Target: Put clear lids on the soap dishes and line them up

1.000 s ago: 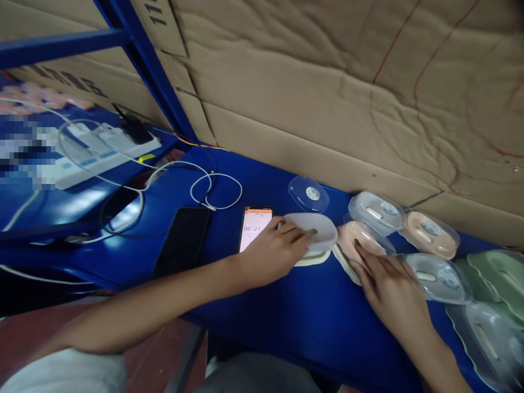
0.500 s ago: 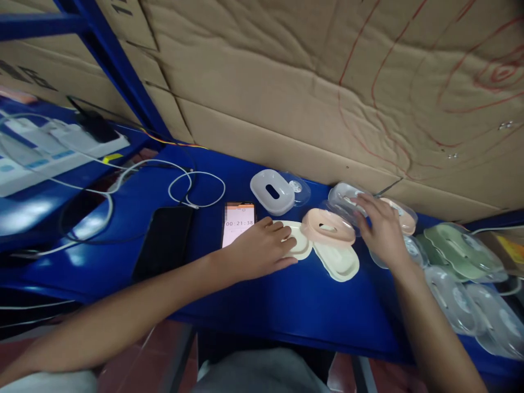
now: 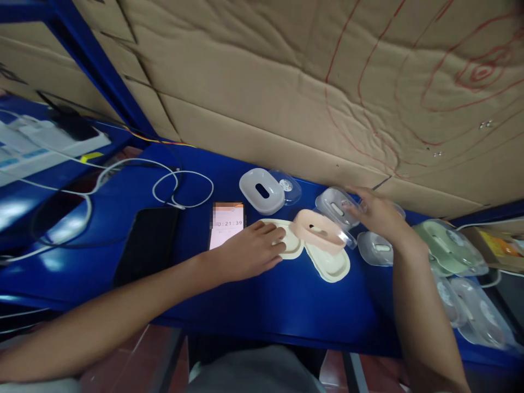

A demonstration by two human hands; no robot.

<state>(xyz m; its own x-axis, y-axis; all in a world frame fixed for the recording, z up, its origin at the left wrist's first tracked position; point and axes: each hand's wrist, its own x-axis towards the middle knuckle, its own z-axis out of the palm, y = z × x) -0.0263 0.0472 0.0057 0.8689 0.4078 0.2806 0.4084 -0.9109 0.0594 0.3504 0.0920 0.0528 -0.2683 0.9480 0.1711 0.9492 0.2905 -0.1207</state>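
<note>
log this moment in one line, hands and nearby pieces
left hand: over cream tray | right hand: beside lidded box | peach cover: overlapping second cream tray | grey cover: overlapping clear lid

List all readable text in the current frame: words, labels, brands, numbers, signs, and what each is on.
"0:21:39": lit phone; pixelation covers whatever precedes it.
Smaller phone-screen text: too small to read.
Round stickers on clear lids: printed, too small and blurred.
Dark print on the cardboard, far left: cut off and blurred.
Red lines on the cardboard: no letters I can make out.
No readable brand.
</note>
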